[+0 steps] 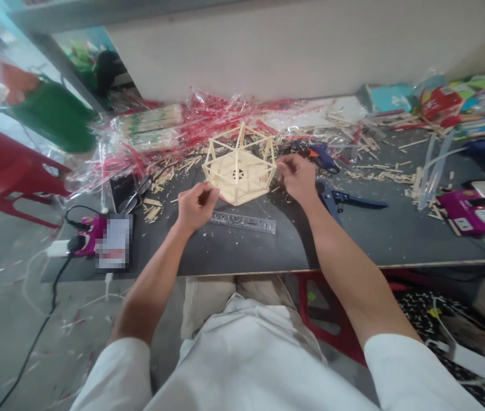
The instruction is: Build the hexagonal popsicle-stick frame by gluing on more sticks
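A pale hexagonal frame built of thin wooden sticks is tilted up over the dark work board. My left hand pinches its lower left edge, fingers closed. On the frame's right side my right hand grips the edge, fingers curled. A clear plastic ruler lies flat on the board just under the frame, between my two wrists.
Blue cutters and a blue glue gun lie right of my right hand. Red-and-clear wrappers and stick bundles pile up behind. A power strip sits at the left edge, a purple box at the right, and a red stool stands left.
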Demonstrator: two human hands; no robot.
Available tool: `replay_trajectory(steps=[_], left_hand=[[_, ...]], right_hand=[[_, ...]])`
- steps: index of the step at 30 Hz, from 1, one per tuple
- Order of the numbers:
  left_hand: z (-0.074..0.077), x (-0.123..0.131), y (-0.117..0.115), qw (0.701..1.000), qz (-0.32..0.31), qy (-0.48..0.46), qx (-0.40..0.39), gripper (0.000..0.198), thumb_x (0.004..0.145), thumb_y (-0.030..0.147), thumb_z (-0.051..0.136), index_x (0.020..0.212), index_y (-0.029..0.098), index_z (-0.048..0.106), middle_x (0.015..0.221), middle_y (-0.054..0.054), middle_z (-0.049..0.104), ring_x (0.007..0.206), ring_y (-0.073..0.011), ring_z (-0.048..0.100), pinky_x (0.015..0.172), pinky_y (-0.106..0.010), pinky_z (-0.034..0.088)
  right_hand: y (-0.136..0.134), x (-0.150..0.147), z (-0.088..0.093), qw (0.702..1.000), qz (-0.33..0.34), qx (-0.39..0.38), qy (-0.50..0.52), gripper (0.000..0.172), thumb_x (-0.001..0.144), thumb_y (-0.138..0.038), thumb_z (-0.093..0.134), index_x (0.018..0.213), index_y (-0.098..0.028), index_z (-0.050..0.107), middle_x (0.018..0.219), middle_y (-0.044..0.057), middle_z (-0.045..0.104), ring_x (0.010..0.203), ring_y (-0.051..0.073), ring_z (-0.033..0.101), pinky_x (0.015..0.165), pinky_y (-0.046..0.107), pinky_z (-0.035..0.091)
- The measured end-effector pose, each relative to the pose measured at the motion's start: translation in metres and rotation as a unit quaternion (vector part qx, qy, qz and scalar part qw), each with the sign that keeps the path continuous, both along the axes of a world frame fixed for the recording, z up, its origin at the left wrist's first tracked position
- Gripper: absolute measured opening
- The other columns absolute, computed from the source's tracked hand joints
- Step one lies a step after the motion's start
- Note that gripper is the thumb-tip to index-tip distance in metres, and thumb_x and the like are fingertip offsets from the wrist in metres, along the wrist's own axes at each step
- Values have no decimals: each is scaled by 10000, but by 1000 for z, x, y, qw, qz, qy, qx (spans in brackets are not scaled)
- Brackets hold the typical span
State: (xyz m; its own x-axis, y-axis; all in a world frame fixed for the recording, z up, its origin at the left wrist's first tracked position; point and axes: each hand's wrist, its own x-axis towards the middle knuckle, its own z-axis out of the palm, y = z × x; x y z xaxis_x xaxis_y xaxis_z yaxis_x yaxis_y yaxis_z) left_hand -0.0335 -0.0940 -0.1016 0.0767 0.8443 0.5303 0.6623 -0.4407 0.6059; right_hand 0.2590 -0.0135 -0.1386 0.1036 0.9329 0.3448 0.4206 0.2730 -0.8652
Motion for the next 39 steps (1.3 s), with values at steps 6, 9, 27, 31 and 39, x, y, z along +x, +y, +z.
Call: replay_trajectory(steps=[6,9,27,31,39], left_hand=[[4,-1,0,986,77,-121,79,428,1011,640,483,826,254,469,546,54,568,449,-94,549,489,-252,429],[5,-7,8,968,105,-189,124,463,1021,694,472,886,251,465,518,98,517,397,-70,484,441,-243,375],[60,-70,64,887,257,-352,152,44,1139,190,273,1113,218,294,1269,-21,682,979,-56,715,665,-238,510],[91,-103,105,891,288,-328,124,145,1128,94,271,1096,197,369,1218,53,676,1013,-10,690,690,-200,527],[101,-172,196,852,345,-391,-46,244,1152,112,187,1053,188,397,970,74,598,905,33,587,807,-165,530]], right_hand=[[-4,-3,4,1000,7,10,8,543,857,-809,557,890,-268,599,740,22,703,509,157,585,550,342,481],[-5,-4,2,1000,-1,23,-6,408,860,-673,641,848,-268,588,684,4,668,530,162,589,562,339,480],[-2,-2,2,999,-14,32,1,494,882,-744,593,867,-252,643,687,10,685,550,176,629,625,352,525],[4,1,-6,1000,-8,17,-1,343,882,-596,637,873,-255,674,787,25,735,573,178,654,621,356,544],[4,-1,-12,1000,12,5,2,101,824,-310,698,867,-236,754,739,9,738,577,197,697,638,364,588]])
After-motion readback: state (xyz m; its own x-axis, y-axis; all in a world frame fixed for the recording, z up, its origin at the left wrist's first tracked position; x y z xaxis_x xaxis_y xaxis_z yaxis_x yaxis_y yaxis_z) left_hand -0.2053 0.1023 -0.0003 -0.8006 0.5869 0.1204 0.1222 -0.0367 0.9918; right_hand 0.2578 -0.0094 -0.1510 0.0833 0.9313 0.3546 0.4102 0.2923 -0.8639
